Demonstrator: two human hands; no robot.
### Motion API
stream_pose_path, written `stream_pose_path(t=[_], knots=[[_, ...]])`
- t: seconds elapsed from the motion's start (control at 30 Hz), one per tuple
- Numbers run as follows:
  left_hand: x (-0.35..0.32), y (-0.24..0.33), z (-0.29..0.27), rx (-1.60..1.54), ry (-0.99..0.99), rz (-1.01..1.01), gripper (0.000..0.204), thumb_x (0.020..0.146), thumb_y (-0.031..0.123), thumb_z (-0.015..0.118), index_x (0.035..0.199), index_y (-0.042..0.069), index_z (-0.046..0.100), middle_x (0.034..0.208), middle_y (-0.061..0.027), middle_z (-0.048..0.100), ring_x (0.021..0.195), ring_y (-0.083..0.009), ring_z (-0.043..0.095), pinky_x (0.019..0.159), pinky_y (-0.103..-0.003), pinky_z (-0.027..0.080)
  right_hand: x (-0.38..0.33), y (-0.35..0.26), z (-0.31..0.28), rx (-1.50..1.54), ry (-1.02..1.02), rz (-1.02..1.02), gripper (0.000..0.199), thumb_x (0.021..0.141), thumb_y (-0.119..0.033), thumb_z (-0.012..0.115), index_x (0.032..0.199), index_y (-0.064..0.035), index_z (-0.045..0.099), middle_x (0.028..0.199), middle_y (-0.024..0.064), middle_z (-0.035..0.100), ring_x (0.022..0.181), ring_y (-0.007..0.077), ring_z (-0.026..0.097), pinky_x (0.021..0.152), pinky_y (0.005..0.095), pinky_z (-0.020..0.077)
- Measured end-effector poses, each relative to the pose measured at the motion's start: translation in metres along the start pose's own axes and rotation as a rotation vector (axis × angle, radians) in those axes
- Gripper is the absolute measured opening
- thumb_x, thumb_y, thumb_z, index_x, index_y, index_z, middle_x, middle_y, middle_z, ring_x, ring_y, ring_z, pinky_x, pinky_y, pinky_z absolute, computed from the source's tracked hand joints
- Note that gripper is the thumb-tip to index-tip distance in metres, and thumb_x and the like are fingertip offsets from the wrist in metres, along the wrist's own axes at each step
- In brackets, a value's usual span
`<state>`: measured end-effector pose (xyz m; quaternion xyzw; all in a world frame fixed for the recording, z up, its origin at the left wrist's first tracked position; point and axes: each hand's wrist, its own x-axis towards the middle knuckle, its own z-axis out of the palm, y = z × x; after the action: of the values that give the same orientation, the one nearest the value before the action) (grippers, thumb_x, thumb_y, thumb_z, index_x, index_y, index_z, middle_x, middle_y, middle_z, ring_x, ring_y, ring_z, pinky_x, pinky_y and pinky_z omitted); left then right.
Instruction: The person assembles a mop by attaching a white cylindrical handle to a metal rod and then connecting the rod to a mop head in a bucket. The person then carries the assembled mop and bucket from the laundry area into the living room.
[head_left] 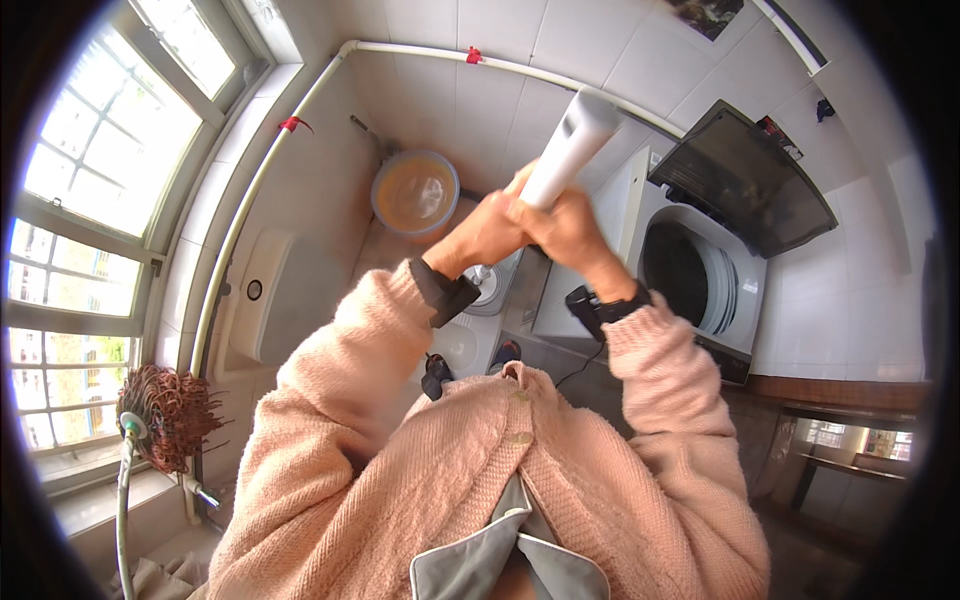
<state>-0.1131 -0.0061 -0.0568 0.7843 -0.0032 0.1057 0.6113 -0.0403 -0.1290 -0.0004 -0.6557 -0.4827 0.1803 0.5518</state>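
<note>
Both hands are closed around the white handle of a mop [568, 150], which rises up and to the right with a slot near its rounded top end. My left hand [488, 236] grips it, and my right hand [578, 238] wraps it right beside the left. Below my hands, a shiny rod shows in part above a round white disc [487, 292] in a pale tub [456, 342]. The mop's lower end is mostly hidden by my left forearm. A black band sits on each wrist.
A round basin [416, 192] stands in the far corner. On the right is a top-loading washing machine [690, 270] with its dark lid [750, 185] raised. A brown string mop [168, 418] leans by the window at left. A white pipe [400, 47] runs along the wall.
</note>
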Motion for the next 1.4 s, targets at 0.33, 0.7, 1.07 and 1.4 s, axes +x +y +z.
stream_pose_path(t=[0.33, 0.7, 1.07, 1.4], knots=[[-0.001, 0.110, -0.020, -0.024, -0.042, 0.196, 0.041, 0.082, 0.011, 0.070, 0.120, 0.001, 0.056, 0.111, -0.0169, 0.065, 0.105, -0.0296, 0.062, 0.091, -0.038, 0.049, 0.022, -0.085, -0.025, -0.065, 0.061, -0.383, 0.009, 0.085, -0.007, 0.070, 0.083, -0.0031, 0.063, 0.077, 0.0047, 0.063, 0.073, 0.0153, 0.063, 0.089, 0.0405, 0.0516], [-0.008, -0.070, 0.031, -0.127, 0.037, -0.085, 0.037, 0.086, 0.008, 0.065, 0.121, 0.005, 0.055, 0.109, -0.0134, 0.064, 0.106, -0.0221, 0.060, 0.092, -0.034, 0.047, -0.026, 0.074, 0.031, 0.078, 0.086, 0.135, 0.014, 0.086, -0.010, 0.071, 0.089, -0.0044, 0.059, 0.082, 0.0019, 0.061, 0.081, 0.0129, 0.059, 0.082, 0.0312, 0.0496], [-0.093, -0.190, 0.017, -0.238, 0.386, -0.520, 0.066, 0.085, 0.019, 0.073, 0.140, -0.001, 0.042, 0.132, -0.0172, 0.058, 0.121, -0.0244, 0.055, 0.102, -0.034, 0.043, -0.042, 0.110, 0.044, 0.057, 0.077, 0.287, 0.017, 0.082, -0.004, 0.075, 0.087, -0.0031, 0.060, 0.087, 0.0060, 0.066, 0.079, 0.0129, 0.064, 0.071, 0.0286, 0.0533], [-0.237, -0.263, -0.023, -0.091, 0.429, -0.993, 0.037, 0.085, 0.026, 0.066, 0.108, -0.003, 0.068, 0.103, -0.0138, 0.070, 0.097, -0.0223, 0.064, 0.084, -0.034, 0.050, -0.021, 0.123, 0.065, 0.105, 0.088, 0.267, 0.017, 0.080, -0.004, 0.077, 0.082, -0.0042, 0.060, 0.082, 0.0048, 0.065, 0.076, 0.0114, 0.062, 0.068, 0.0279, 0.0524]])
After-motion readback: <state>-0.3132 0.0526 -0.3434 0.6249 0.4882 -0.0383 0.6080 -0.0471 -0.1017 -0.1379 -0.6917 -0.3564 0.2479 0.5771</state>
